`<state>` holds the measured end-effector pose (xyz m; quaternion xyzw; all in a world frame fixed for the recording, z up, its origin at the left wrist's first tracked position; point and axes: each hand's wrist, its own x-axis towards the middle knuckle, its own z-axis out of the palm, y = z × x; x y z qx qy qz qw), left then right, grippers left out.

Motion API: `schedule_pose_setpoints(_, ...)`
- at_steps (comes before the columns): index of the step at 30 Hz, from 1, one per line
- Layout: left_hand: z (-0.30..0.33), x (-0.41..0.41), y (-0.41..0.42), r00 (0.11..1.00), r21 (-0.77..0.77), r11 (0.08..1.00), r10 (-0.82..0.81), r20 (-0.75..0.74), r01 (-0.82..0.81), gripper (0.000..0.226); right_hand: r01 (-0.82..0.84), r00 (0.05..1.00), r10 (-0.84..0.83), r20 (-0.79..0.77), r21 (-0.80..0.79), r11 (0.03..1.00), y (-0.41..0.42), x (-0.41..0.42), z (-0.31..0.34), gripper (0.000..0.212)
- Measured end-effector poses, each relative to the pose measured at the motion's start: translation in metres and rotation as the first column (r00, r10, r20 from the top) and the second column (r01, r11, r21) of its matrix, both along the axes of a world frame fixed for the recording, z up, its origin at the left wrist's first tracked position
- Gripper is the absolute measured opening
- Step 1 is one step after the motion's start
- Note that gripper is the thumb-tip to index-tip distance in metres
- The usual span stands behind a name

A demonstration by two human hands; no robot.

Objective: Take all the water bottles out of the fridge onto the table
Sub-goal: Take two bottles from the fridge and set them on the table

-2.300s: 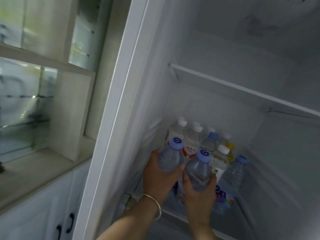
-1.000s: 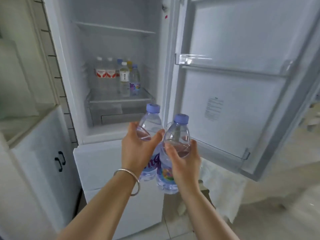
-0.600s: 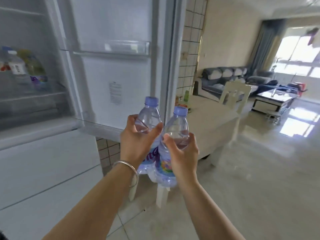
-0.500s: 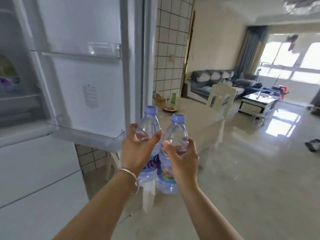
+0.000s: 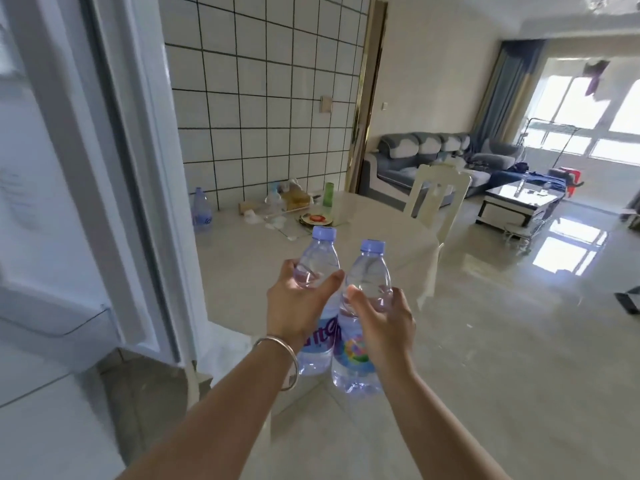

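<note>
Now turned from fridge door [image 5: 86, 202] to table [image 5: 263, 261]: left hand [image 5: 294, 306] grips left bottle [image 5: 317, 271], right hand [image 5: 384, 327] grips right bottle [image 5: 367, 282], both held upright above table's near edge; set-down next

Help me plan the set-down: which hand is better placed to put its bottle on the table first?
Left, slightly. The left hand holds its bottle higher and further over the table; the right hand and its bottle hang nearer the table's near edge. Both grips look secure.
</note>
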<state>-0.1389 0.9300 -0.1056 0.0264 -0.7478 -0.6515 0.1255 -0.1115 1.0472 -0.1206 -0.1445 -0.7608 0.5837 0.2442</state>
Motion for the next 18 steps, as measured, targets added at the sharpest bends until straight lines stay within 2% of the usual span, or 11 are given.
schedule_pose_setpoints(10,0.012,-0.234,0.032,0.994,0.023,0.994,0.108,0.033,-0.109,0.047,-0.028,0.999,0.028,0.023,0.005,1.0,0.029,-0.235,0.021,0.036)
schedule_pose_setpoints(12,0.011,-0.275,0.036,0.989,-0.015,0.99,0.143,0.025,-0.143,0.049,-0.045,0.999,0.045,0.025,0.008,0.999,0.033,-0.278,0.021,0.037)
schedule_pose_setpoints(16,-0.004,-0.359,0.034,0.977,-0.064,0.975,0.212,0.009,-0.211,0.057,-0.144,0.988,0.144,0.063,-0.007,0.99,0.036,-0.37,0.007,0.042)
schedule_pose_setpoints(18,-0.015,-0.401,0.03,0.968,-0.078,0.965,0.249,0.0,-0.249,0.053,-0.207,0.974,0.207,0.089,-0.014,0.978,0.034,-0.417,-0.001,0.038)
